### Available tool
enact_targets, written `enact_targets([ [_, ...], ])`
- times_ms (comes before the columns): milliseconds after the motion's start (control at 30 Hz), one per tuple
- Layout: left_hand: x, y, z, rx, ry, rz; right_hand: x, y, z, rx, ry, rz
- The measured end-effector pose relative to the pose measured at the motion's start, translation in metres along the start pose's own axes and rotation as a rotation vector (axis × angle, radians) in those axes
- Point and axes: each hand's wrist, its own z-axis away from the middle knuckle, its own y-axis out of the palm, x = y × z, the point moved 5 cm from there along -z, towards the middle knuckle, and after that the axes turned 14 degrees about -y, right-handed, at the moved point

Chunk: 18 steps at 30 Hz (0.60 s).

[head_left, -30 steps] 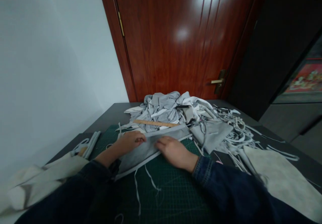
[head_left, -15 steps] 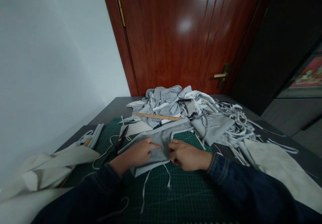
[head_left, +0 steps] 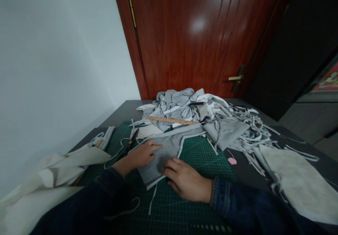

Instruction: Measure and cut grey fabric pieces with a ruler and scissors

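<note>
A piece of grey fabric (head_left: pixel 168 146) with pale edges lies on the green cutting mat (head_left: pixel 203 154). My left hand (head_left: pixel 144 154) rests on its left part, index finger stretched out and the other fingers partly bent. Over the near right corner of the cloth lies my right hand (head_left: pixel 182 177), palm down with its fingers extended. Black-handled scissors (head_left: pixel 130 142) lie just beyond my left hand, partly hidden by it. A loose pale strip (head_left: pixel 152 198) hangs from the cloth's near edge onto the mat.
A large heap of grey and white fabric scraps (head_left: pixel 176 103) fills the back, with a wooden ruler (head_left: pixel 171 120) in front. Cream cloth (head_left: pixel 52 171) is bunched at left; another cream piece (head_left: pixel 298 182) lies at right. A pink piece (head_left: pixel 232 161) sits near the mat's right edge.
My right hand has moved left and nearer, going from a pinch at the cloth's edge to lying flat on it. The near right part of the cloth now lies flatter. The view shifted slightly.
</note>
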Motion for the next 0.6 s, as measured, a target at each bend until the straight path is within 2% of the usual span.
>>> enact_targets([
  [100, -0.007, -0.002, 0.002, -0.013, -0.007, -0.013, 0.013, -0.002, 0.011, 0.001, -0.078, 0.107],
  [167, -0.011, -0.002, 0.002, -0.014, -0.015, -0.019, 0.022, 0.003, 0.009, 0.023, -0.169, 0.168],
  [333, -0.013, -0.003, 0.001, -0.012, -0.012, -0.040, 0.030, 0.015, -0.023, 0.045, -0.293, 0.294],
  [433, -0.011, -0.002, 0.001, -0.022, -0.019, -0.055, 0.024, 0.008, -0.028, 0.138, -0.312, 0.277],
  [500, -0.009, 0.000, 0.000, -0.040, -0.040, -0.063, 0.011, -0.003, -0.013, 0.248, -0.213, 0.237],
  [533, -0.009, 0.001, 0.000, -0.050, -0.051, -0.067, 0.001, -0.010, 0.000, 0.313, -0.106, 0.216],
  [600, -0.009, 0.004, -0.002, -0.067, -0.066, -0.070, -0.027, -0.032, 0.032, 0.373, 0.281, 0.234],
])
